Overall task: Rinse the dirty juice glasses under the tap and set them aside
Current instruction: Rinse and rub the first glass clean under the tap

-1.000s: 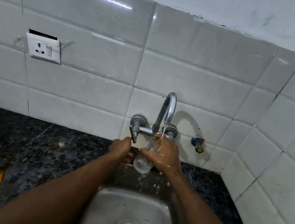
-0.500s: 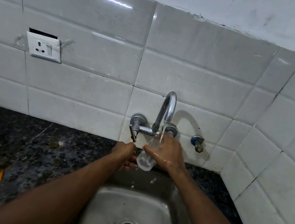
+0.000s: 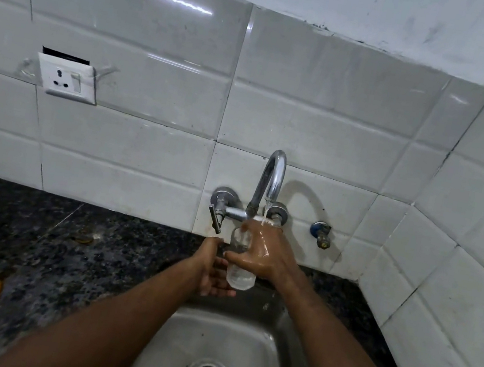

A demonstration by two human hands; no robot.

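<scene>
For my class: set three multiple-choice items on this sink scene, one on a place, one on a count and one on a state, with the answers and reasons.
1. Where is the glass?
A) lying in the sink basin
B) held under the tap
C) standing on the counter

2. How many glasses are in view?
A) one
B) two
C) four

3. What state is the tap in?
A) running
B) shut off
C) covered by a cloth

Answers:
1 B: the right hand grips it just below the spout.
2 A: only that glass shows.
3 A: water falls from the spout.
</scene>
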